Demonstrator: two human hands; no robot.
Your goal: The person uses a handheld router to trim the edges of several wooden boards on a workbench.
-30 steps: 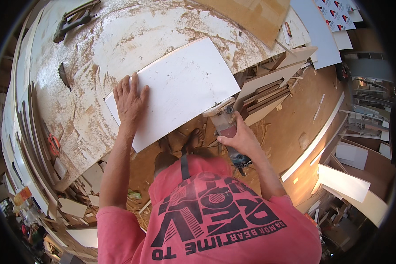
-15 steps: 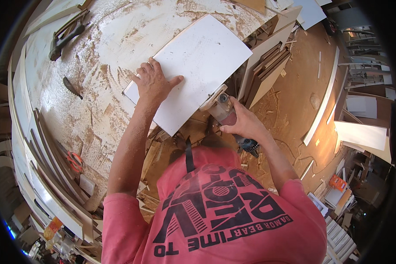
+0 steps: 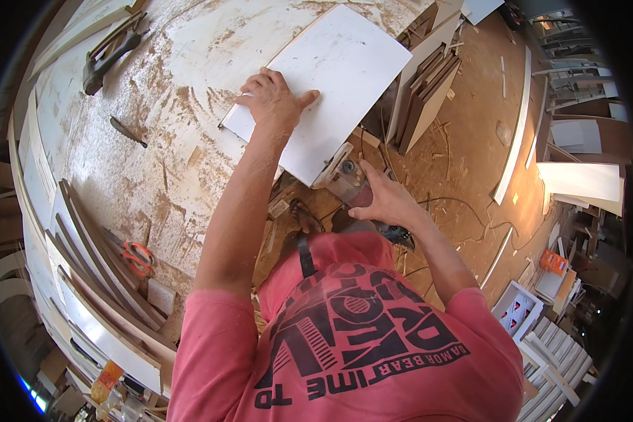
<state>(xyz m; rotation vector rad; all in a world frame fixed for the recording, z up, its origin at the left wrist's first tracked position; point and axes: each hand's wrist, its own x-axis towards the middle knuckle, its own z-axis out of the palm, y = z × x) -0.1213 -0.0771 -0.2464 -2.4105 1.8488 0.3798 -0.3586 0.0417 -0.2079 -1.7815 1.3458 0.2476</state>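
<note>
A white rectangular panel (image 3: 344, 70) lies on the dusty workbench, its near corner hanging past the bench edge. My left hand (image 3: 276, 102) rests on top of the panel, fingers and thumb spread, pressing near its left edge. In my right hand (image 3: 388, 200) is a trim router (image 3: 346, 181) with a clear guard, its flat base against the panel's near right edge, close to the near corner. The router is tilted on its side, its dark motor end pointing toward my body. My fingers hide part of its body; the cutter cannot be seen.
Sawdust covers the workbench (image 3: 169, 91). A dark-handled tool (image 3: 109, 60), a short dark blade (image 3: 128, 131) and orange-handled scissors (image 3: 139, 258) lie on it. Long strips (image 3: 98, 260) line its left side. Brown boards (image 3: 429, 98) lean at right; a cord (image 3: 471, 209) crosses the floor.
The router has slid along the panel's edge toward its near corner. My left hand stays spread on the panel. The whole view has shifted slightly.
</note>
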